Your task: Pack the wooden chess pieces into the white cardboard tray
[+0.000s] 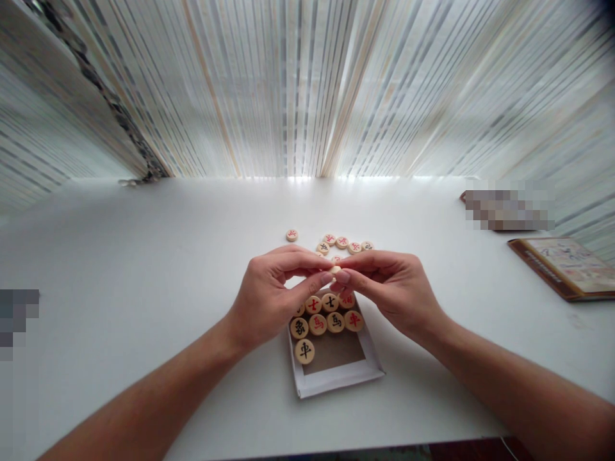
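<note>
Between the fingertips of my left hand (pixel 276 291) and my right hand (pixel 396 285) is a small round Chinese chess piece (pixel 335 271), pinched from both sides. Its face cannot be read from here. Just below lies an open white cardboard box (pixel 331 382) with a brown bottom. Rows of wooden Chinese chess pieces with red or black characters fill its far part, and one black-marked piece (pixel 304 351) sits alone in the nearest row. My hands partly hide the box's far edge and some pieces.
Several loose chess pieces (pixel 342 242) lie on the white table beyond my hands, with one red-marked piece (pixel 291 235) apart to the left. At the right are a brown-edged booklet (pixel 567 269) and a blurred-out item (pixel 507 210). Striped curtains (pixel 288 89) hang behind the table.
</note>
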{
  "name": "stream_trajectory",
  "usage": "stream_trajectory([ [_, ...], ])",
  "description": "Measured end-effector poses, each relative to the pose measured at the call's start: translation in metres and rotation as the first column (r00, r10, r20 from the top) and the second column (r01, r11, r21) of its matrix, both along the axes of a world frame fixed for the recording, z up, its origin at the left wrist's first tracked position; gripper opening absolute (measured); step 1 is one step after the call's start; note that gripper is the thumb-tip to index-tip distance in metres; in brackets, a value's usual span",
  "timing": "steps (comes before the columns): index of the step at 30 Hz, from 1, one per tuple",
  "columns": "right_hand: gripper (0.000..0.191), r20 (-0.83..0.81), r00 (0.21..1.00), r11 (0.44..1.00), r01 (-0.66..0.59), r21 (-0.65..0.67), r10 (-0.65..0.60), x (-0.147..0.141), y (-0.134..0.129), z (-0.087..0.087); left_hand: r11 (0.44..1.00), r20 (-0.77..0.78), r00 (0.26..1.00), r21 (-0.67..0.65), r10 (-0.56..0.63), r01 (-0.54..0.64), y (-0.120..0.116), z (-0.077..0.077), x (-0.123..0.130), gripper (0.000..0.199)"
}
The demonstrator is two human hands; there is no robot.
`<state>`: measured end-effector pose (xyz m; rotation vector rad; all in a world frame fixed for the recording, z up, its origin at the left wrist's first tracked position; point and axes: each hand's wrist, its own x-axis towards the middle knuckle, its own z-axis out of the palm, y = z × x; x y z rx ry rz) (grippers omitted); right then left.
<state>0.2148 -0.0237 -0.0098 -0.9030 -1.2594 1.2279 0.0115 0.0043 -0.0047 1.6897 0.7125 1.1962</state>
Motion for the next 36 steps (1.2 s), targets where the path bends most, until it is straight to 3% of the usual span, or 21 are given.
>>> stream_trajectory([
  [7,0.023,-0.009,1.0,1.0,0.023,-0.001,-0.023,-0.0017,-0.0013,-0.0001,0.998,0.041,0.999,-0.054,-0.009,0.012,-0.0051,0.0022,0.0035,0.011],
  [13,0.023,-0.013,0.999,0.999,-0.032,-0.041,0.032,0.0022,0.0008,-0.0048,0.979,0.093,0.995,-0.197,-0.036,0.054,-0.0053,0.0026,0.0031,0.011],
  [18,0.02,-0.004,0.999,0.997,-0.046,-0.068,0.046,0.0054,0.0026,-0.0069,0.935,0.186,0.979,-0.325,-0.08,0.139,-0.0037,0.0047,0.0027,0.017],
  [23,0.023,-0.063,0.994,0.989,-0.093,-0.116,0.086,0.0065,0.0034,-0.0083,0.866,0.225,0.973,-0.476,-0.051,0.156,-0.0029,0.006,0.002,0.029],
  [36,0.03,-0.108,0.988,0.975,-0.127,-0.182,0.108,0.0049,0.0014,-0.0075,0.824,0.235,0.969,-0.531,-0.079,0.196,-0.002,0.0057,-0.0002,0.039],
])
